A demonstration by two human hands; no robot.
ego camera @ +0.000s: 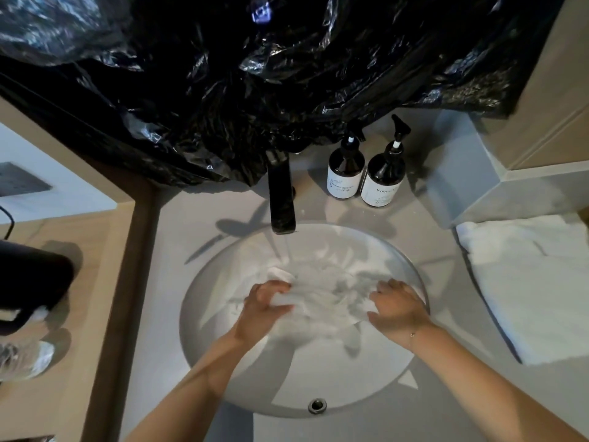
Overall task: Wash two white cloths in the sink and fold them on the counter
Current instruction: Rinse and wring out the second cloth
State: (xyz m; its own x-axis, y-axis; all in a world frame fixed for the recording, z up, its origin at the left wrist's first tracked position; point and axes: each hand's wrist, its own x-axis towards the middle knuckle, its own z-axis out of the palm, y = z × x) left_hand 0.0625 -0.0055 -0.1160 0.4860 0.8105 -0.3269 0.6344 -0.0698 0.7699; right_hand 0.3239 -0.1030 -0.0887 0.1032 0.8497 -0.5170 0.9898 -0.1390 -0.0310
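White cloth (322, 295): wet, bunched in the sink bowl (318, 374), under the running water from the faucet
Left hand (266, 306): fingers curled, gripping the cloth's left end
Right hand (398, 309): fingers bent into the cloth's right side, holding it
Second cloth (535, 288): white, folded, on the counter (191, 224) right of the sink, apart from both hands
Faucet (282, 199): black, spout over the bowl's far edge
Bottles (345, 169): two dark pump bottles, white labels, just right of faucet
Black plastic sheet (255, 74): crumpled, covers the wall above the counter
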